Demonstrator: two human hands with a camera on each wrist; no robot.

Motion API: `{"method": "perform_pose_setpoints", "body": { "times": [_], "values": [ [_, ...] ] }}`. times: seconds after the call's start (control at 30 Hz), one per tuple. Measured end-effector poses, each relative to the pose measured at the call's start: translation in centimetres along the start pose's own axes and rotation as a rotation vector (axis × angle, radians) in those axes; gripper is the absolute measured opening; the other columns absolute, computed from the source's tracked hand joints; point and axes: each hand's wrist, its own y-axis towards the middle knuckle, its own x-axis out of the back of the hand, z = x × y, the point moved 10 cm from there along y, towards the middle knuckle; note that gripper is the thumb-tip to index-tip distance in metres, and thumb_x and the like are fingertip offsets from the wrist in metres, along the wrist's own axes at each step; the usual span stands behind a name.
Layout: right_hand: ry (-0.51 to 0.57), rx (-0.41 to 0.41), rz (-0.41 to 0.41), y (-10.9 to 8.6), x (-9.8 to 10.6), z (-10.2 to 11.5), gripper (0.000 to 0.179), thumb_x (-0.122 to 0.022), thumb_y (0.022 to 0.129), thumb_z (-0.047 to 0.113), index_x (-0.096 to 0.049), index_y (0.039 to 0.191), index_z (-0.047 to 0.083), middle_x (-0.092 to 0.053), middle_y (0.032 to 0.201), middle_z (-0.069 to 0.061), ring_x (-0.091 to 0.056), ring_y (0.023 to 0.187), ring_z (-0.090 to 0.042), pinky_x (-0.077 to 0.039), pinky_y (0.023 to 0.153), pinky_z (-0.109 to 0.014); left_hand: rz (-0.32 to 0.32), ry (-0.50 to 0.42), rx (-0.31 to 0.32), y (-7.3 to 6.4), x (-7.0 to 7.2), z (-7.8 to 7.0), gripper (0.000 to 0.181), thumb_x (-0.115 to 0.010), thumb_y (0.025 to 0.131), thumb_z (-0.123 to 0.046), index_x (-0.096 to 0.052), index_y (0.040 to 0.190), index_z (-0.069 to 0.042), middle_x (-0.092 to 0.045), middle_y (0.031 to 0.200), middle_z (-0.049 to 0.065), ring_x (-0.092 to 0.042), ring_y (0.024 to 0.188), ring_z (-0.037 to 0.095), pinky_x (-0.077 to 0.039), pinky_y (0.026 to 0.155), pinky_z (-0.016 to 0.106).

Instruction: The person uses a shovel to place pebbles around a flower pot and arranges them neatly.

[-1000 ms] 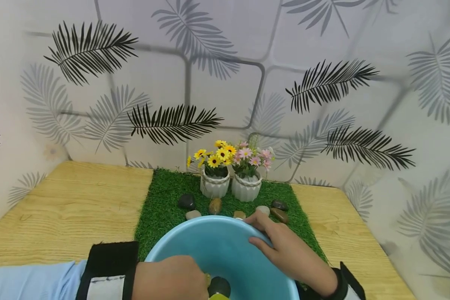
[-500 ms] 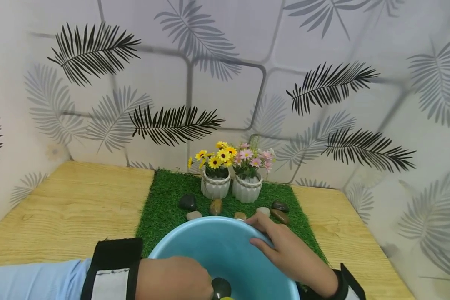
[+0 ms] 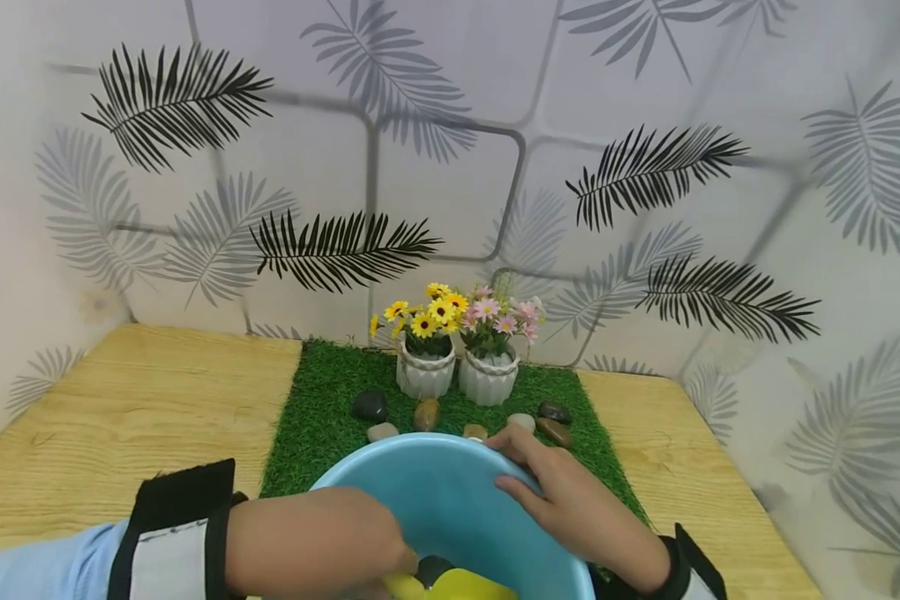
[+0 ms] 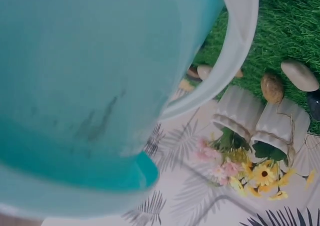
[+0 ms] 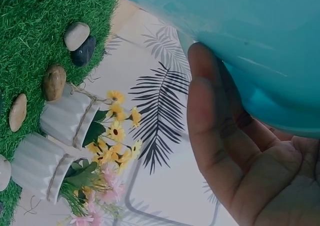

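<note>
A light blue plastic basin (image 3: 450, 475) takes up the lower middle of the head view. My right hand (image 3: 562, 500) grips its far right rim, thumb inside and fingers on the outer wall; the right wrist view shows those fingers (image 5: 207, 116) against the basin wall (image 5: 250, 35). My left hand (image 3: 330, 533) reaches over the left rim and holds a yellow tool (image 3: 468, 586) by its narrow handle; its wider head lies low inside the basin. Behind it shows a dark rounded thing (image 3: 432, 569), partly covered. In the left wrist view the basin (image 4: 100, 60) hides the left hand's work.
The basin stands on a green artificial grass mat (image 3: 322, 400) on a wood-grain table (image 3: 180, 400). Beyond it are two white pots, one with yellow flowers (image 3: 426, 375) and one with pink flowers (image 3: 489, 379), plus several stones (image 3: 370, 406). A leaf-patterned wall covering (image 3: 450, 192) closes the back.
My left hand has shifted left and tilted, and more of the yellow tool now shows inside the basin. The right hand keeps its grip on the rim.
</note>
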Motion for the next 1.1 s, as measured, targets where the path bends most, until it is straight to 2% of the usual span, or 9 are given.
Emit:
{"method": "perform_pose_setpoints", "body": {
  "times": [0.1,0.23,0.43,0.63,0.87,1.1],
  "values": [
    [-0.003,-0.005,-0.001,0.0,0.0,0.0,0.026,-0.051,0.098,0.021,-0.048,0.122,0.014,-0.061,0.118,-0.008,-0.064,0.105,-0.025,-0.053,0.078,-0.03,-0.025,0.018,-0.014,-0.4,0.6,-0.3,0.009,-0.06,0.091,-0.028,-0.063,0.085,-0.021,-0.048,0.066,-0.017,-0.038,0.056,-0.008,-0.032,0.056,0.007],
    [-0.011,-0.013,-0.005,0.1,0.1,0.0,0.026,-0.052,0.098,0.021,-0.047,0.122,0.014,-0.061,0.119,-0.009,-0.064,0.104,-0.025,-0.053,0.078,-0.031,-0.045,0.023,-0.004,-0.8,1.2,-0.2,0.011,-0.059,0.091,-0.031,-0.064,0.09,-0.022,-0.052,0.069,-0.019,-0.041,0.059,-0.009,-0.036,0.059,0.007],
    [-0.016,-0.006,-0.007,0.0,0.1,0.1,0.025,-0.051,0.098,0.021,-0.047,0.122,0.015,-0.061,0.117,-0.007,-0.064,0.104,-0.024,-0.051,0.078,-0.03,-0.068,-0.066,0.008,-1.5,1.9,0.0,0.018,-0.055,0.093,-0.035,-0.066,0.1,-0.023,-0.061,0.08,-0.018,-0.049,0.068,-0.011,-0.041,0.065,0.009],
    [-0.018,-0.006,-0.007,0.0,0.0,0.2,0.024,-0.051,0.098,0.021,-0.047,0.121,0.015,-0.061,0.117,-0.007,-0.064,0.104,-0.024,-0.052,0.079,-0.031,-0.1,-0.126,0.029,-2.2,2.7,-0.2,0.018,-0.051,0.095,-0.039,-0.061,0.089,-0.025,-0.053,0.073,-0.019,-0.042,0.063,-0.01,-0.039,0.061,0.011],
    [-0.006,-0.011,0.002,0.0,-0.1,0.1,0.027,-0.051,0.098,0.022,-0.047,0.123,0.014,-0.062,0.118,-0.008,-0.064,0.103,-0.024,-0.052,0.081,-0.033,-0.143,-0.042,0.095,-3.4,3.9,0.4,0.017,-0.05,0.093,-0.043,-0.055,0.086,-0.028,-0.045,0.069,-0.019,-0.036,0.059,-0.006,-0.036,0.059,0.013],
    [-0.018,-0.009,-0.003,0.0,0.0,0.1,0.027,-0.051,0.098,0.022,-0.047,0.123,0.015,-0.062,0.116,-0.006,-0.065,0.101,-0.022,-0.052,0.08,-0.03,-0.179,0.008,0.105,-4.8,4.4,0.8,0.02,-0.046,0.094,-0.046,-0.056,0.092,-0.03,-0.047,0.074,-0.021,-0.039,0.063,-0.007,-0.038,0.06,0.013]
  ]
}}
